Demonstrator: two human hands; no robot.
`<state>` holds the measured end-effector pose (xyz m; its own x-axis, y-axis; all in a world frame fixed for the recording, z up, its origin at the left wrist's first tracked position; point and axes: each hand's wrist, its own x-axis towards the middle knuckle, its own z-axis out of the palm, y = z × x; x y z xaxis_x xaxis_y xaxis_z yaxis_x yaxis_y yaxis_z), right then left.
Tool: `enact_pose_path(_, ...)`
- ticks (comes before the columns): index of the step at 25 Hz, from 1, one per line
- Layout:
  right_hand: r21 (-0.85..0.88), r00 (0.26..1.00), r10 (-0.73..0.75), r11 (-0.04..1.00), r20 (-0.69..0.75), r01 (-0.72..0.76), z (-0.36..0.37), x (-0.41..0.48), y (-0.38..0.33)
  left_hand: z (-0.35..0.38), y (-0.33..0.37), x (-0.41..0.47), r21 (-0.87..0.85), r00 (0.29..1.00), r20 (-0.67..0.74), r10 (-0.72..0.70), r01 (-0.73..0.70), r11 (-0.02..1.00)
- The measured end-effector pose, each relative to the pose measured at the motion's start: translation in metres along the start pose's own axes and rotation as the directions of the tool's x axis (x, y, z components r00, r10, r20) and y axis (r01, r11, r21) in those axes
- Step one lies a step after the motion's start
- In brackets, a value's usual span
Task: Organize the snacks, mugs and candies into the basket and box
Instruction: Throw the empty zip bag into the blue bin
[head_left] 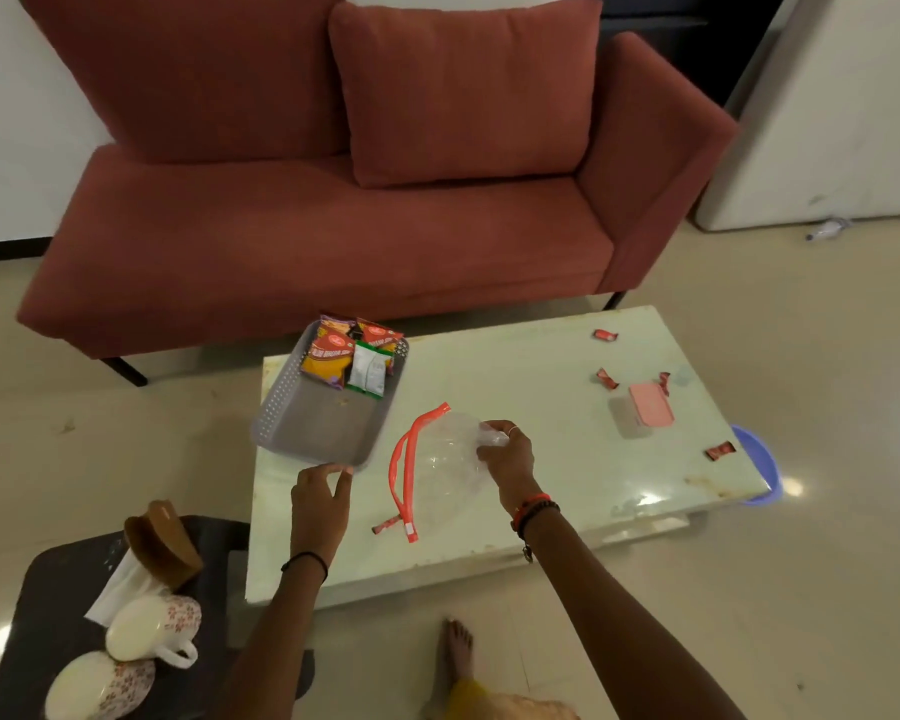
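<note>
Marble-look table [541, 459] in pale green, low and glossy, stands on a shiny cream tile floor [749, 615] in front of a red sofa [333, 226] with 1 loose cushion [463, 90]. On the table's far left corner, nearest the sofa, sits a grey basket [313, 423] holding snack packets [352, 356] at its sofa end. The left hand [318, 493] rests at the basket's near corner, fingers curled and slightly apart against its rim. Beside the basket, the right hand [507, 452] pinches a clear zip bag [445, 459] with a red seal, fingers closed on the plastic. A pink-lidded box [642, 415] lies toward the table's right end, with 4 red candies [606, 377] scattered around it and 1 more near the bag's lower end. Left of the table, a dark side stand [48, 615] carries 2 flowered mugs [152, 626] on their sides and a brown napkin holder [162, 548]. A blue tub [759, 459] is mostly hidden behind the table's right edge. The bag's contents are hard to make out.
</note>
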<state>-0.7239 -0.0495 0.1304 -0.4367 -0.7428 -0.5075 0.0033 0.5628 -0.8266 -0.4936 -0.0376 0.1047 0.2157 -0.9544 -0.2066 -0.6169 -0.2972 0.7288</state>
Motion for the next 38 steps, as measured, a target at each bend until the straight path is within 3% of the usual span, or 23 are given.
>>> enact_pose_path(13, 0.099, 0.970, 0.086, 0.993, -0.225, -0.066, -0.159, 0.015, 0.017, 0.098, 0.107, -0.053, 0.084, 0.978, 0.160, 0.136, -0.151, 0.985)
enact_pose_path(17, 0.133, 0.955, 0.089, 0.990, -0.284, -0.053, -0.225, 0.051, 0.017, 0.152, 0.157, -0.055, 0.102, 0.965, 0.202, 0.165, -0.189, 0.977)
enact_pose_path(23, 0.082, 0.922, 0.183, 0.983, -0.341, -0.165, -0.341, 0.132, 0.019, 0.259, 0.232, -0.050, 0.132, 0.959, 0.244, 0.146, -0.182, 0.974)
enact_pose_path(27, 0.091, 0.882, 0.216, 0.976, -0.418, -0.196, -0.431, 0.180, 0.033, 0.343, 0.293, -0.047, 0.147, 0.947, 0.293, 0.134, -0.183, 0.972)
enact_pose_path(32, 0.194, 0.797, 0.240, 0.968, -0.554, -0.157, -0.543, 0.233, 0.053, 0.447, 0.361, -0.045, 0.158, 0.885, 0.409, 0.220, -0.306, 0.939)
enact_pose_path(38, 0.212, 0.696, 0.273, 0.962, -0.665, -0.175, -0.618, 0.300, 0.100, 0.556, 0.418, -0.031, 0.142, 0.800, 0.504, 0.325, -0.448, 0.883)
